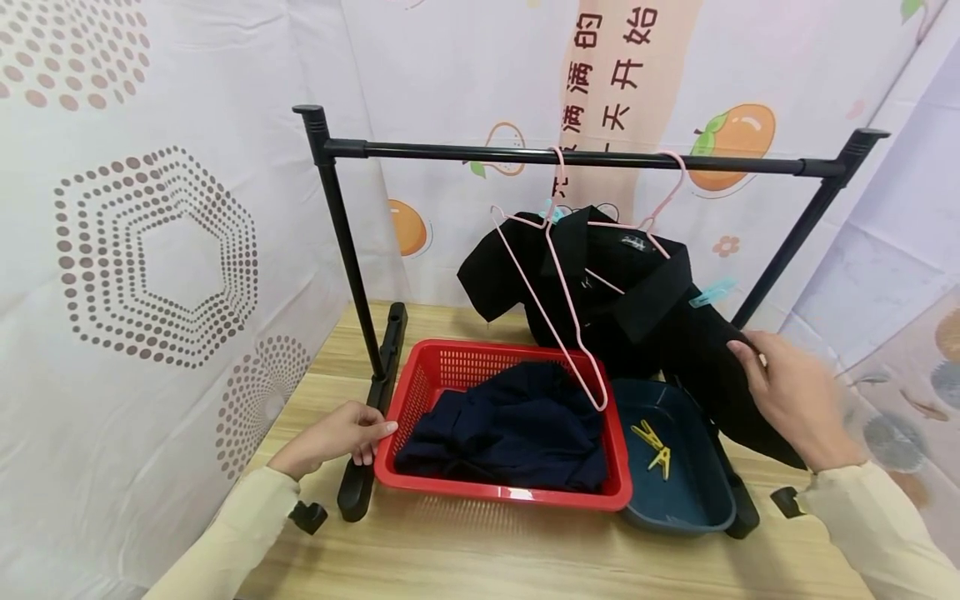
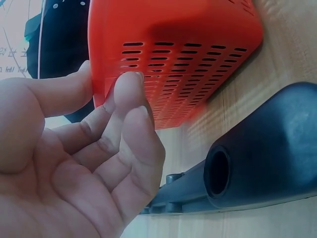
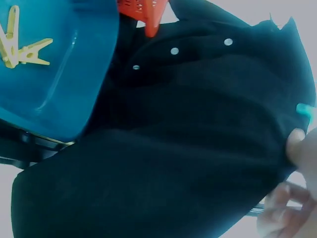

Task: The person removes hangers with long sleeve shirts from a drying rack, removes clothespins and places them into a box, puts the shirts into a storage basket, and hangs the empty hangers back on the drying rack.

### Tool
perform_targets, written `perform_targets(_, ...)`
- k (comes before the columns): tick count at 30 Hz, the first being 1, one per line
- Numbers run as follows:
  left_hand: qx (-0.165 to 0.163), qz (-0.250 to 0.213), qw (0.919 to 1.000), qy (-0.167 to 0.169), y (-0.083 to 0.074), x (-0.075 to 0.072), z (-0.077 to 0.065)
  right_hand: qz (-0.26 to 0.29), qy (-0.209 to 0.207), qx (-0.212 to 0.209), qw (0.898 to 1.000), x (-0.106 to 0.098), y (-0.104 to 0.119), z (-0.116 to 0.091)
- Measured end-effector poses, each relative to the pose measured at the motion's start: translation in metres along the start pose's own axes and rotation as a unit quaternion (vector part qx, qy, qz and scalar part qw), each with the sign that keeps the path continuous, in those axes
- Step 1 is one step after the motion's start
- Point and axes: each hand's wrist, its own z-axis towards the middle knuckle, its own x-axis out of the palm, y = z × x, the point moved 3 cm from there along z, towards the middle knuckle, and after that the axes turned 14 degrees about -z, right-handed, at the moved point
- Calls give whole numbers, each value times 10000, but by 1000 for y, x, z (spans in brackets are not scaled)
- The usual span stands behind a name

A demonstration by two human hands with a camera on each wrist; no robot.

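Observation:
My left hand (image 1: 341,437) grips the left rim of a red plastic basket (image 1: 510,493), thumb over the rim and fingers outside below it. Dark navy cloth (image 1: 510,425) lies bunched in the basket. At the right, my right hand (image 1: 798,396) pinches the sleeve side of a black collared shirt (image 1: 675,325), its thumb (image 3: 296,144) on the cloth. The shirt hangs from a pink hanger (image 1: 675,179), with a teal clothespin (image 1: 714,293) at the shoulder near my right hand and another teal clothespin (image 1: 552,215) by the other shoulder. A bare pink hanger (image 1: 570,308) dangles in front.
A black rack rod (image 1: 465,153) spans above, its left foot (image 1: 356,492) beside the basket. Right of the basket, a dark blue tray (image 1: 682,508) holds yellow clothespins (image 1: 654,442) on the wooden table (image 1: 480,558). Printed curtains (image 1: 187,250) stand behind and at both sides.

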Motion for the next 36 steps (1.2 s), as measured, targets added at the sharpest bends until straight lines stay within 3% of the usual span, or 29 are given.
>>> perform_targets(5, 20, -52, 10000, -20, 2, -1, -1, 261, -396, -783, 9958, 5, 13, 4)
perform_targets(10, 37, -60, 10000, -5, 3, -1, -1, 850, -811, -1186, 9860, 0, 35, 12)
perform_targets(20, 58, -135, 9999, 49, 3, -1, -2, 1148, -1588, -2028, 9594, -5, 103, 28)
perform_targets(30, 159, -119, 9998, 72, 1, -1, -5, 1353, -1543, -2432, 9480, -6, 165, 43)
perform_targets(36, 134, -165, 9998, 28, 1, 1, -6, 1806, -1585, -2111, 9475, -5, 165, 54)
